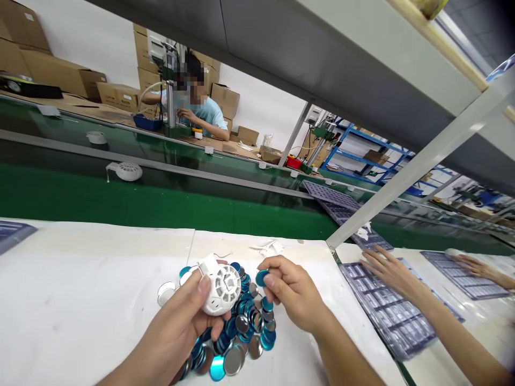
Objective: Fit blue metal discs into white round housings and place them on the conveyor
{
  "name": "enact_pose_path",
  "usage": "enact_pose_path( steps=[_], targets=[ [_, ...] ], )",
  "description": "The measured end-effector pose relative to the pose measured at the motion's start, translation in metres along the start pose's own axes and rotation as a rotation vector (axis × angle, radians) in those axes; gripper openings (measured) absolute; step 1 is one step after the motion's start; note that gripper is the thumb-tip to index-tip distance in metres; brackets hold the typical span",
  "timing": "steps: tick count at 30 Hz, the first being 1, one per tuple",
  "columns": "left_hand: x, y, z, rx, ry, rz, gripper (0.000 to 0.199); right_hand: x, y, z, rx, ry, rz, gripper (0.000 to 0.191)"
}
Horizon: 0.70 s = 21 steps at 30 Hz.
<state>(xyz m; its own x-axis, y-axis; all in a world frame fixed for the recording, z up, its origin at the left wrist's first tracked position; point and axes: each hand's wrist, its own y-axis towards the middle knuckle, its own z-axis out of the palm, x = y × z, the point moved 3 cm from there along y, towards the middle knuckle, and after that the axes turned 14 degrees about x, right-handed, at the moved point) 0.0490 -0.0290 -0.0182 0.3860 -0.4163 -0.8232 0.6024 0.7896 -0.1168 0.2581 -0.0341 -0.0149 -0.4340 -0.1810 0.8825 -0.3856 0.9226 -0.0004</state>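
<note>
Single head-worn view, tilted, looking forward, down; close above left hand [173,316], right hand [292,289], white bench [72,300].

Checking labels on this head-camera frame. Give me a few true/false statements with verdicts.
1. The left hand holds a white vented plastic housing. True.
2. A second white housing lies on the green conveyor belt. True.
3. The pile of round mirrored metal discs sits on the belt. False: it sits on a white bench top.
4. The right hand is empty. False: it pinches a teal round disc.
5. A co-worker's hand touches a dark blister tray. True.
</note>
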Motion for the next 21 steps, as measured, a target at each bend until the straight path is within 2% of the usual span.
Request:
enact_pose_path(
  steps=[3, 6, 13, 21],
  targets=[
    [0.003, -0.001, 0.002, 0.028, 0.036, -0.006, 0.053, 0.018, -0.007, 0.022, -0.020, 0.447, -0.030, 0.030],
    [0.006, -0.001, 0.002, 0.058, 0.036, -0.019, 0.056, 0.029, -0.008, 0.036, -0.018, 0.632, -0.025, 0.033],
    [0.011, -0.001, 0.000, 0.100, 0.141, -0.025, 0.061, 0.030, -0.007, 0.041, -0.087, 0.564, 0.016, 0.030],
    [0.013, -0.002, -0.004, 0.133, 0.186, -0.074, 0.064, 0.030, -0.006, 0.042, -0.129, 0.408, -0.062, 0.015]
  ],
)
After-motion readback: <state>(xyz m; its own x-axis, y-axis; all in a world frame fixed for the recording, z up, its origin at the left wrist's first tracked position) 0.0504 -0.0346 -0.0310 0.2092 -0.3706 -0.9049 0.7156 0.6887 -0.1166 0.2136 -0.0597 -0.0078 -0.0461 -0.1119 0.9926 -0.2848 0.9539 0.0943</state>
